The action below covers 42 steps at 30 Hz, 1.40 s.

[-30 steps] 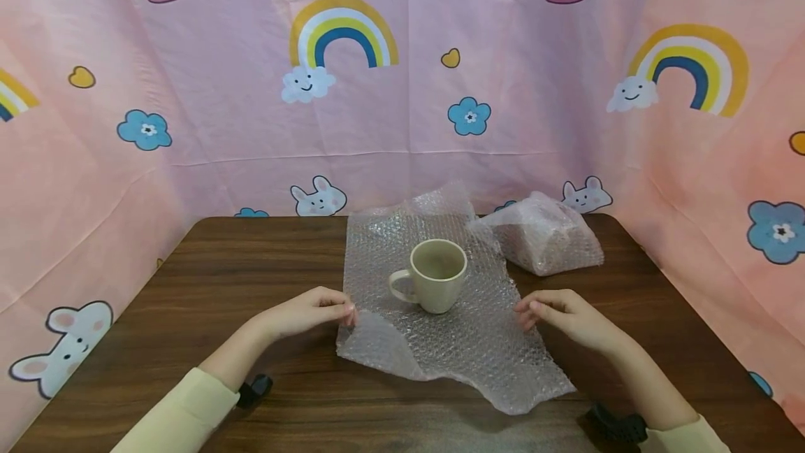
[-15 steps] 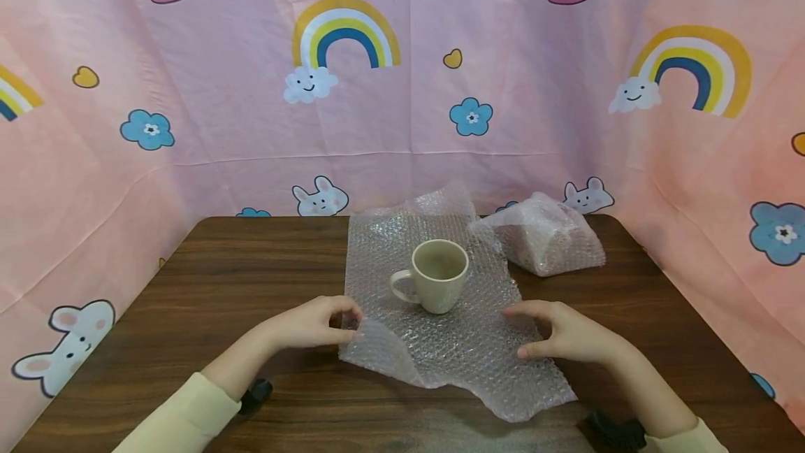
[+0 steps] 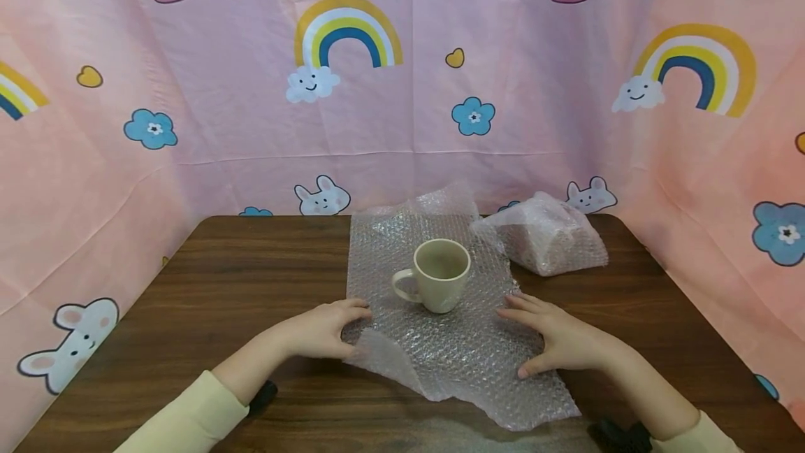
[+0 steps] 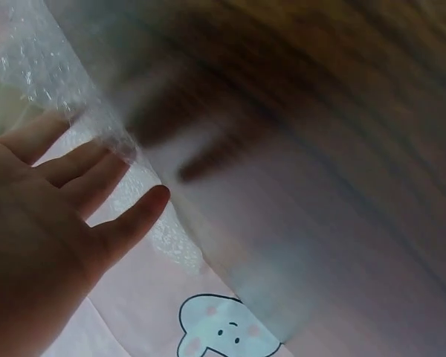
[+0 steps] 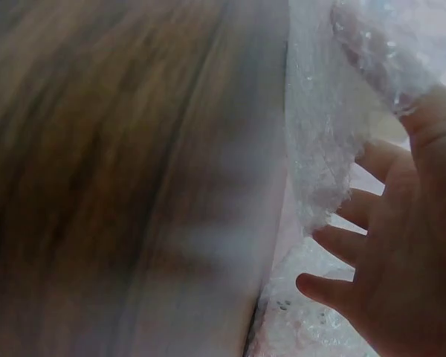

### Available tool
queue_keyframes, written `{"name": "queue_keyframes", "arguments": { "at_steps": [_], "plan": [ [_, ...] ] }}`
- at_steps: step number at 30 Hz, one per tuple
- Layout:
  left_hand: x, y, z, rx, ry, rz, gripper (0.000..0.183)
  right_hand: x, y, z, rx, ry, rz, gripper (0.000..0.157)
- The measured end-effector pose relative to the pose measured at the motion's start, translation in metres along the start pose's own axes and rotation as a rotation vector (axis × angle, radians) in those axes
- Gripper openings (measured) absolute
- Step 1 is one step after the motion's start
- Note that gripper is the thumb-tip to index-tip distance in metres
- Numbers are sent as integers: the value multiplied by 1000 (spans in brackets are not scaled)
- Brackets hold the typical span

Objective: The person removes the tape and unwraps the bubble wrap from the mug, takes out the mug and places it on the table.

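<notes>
A beige mug (image 3: pixel 442 282) stands upright on a sheet of bubble wrap (image 3: pixel 462 358), its handle to the left. My left hand (image 3: pixel 323 331) is at the sheet's left edge, thumb and fingers apart, below the handle. In the left wrist view that hand (image 4: pixel 67 201) has its fingertips against the wrap, fingers fairly straight. Over the sheet's right edge, my right hand (image 3: pixel 562 338) is spread, thumb at the near part and fingers pointing at the mug. The right wrist view shows that hand (image 5: pixel 401 230) with spread fingers; the wrap covers the thumb's end.
A bundle in bubble wrap (image 3: pixel 553 240) sits at the back right of the dark wooden table (image 3: pixel 270 257), and its tail overlaps the sheet. A pink printed cloth (image 3: pixel 409 117) surrounds the back and sides. The sheet's front edge is wavy and partly lifted.
Both hands have relaxed from bunched fingers to a wider spread. The right hand has dropped slightly toward me, and the left has moved a bit inward. The mug stays in place on the sheet.
</notes>
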State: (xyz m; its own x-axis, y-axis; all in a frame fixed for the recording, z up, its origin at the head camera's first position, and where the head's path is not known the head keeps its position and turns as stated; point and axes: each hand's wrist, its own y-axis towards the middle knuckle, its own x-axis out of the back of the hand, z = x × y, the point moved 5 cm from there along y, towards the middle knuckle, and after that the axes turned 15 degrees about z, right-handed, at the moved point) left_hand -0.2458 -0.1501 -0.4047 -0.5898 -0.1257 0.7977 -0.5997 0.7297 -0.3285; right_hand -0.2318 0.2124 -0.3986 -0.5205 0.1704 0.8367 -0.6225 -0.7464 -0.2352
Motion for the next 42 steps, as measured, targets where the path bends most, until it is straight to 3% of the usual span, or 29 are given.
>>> {"name": "queue_keyframes", "arguments": {
  "at_steps": [10,24,42],
  "plan": [
    [-8,4,-2,46,86,24,100,-6,8,-1,-40,-60,89,106],
    [-12,6,-6,109,77,106,114,-8,14,-8,-119,-53,181,111],
    [-13,14,-4,157,80,156,126,-4,19,-10,-137,-24,199,111]
  ]
}}
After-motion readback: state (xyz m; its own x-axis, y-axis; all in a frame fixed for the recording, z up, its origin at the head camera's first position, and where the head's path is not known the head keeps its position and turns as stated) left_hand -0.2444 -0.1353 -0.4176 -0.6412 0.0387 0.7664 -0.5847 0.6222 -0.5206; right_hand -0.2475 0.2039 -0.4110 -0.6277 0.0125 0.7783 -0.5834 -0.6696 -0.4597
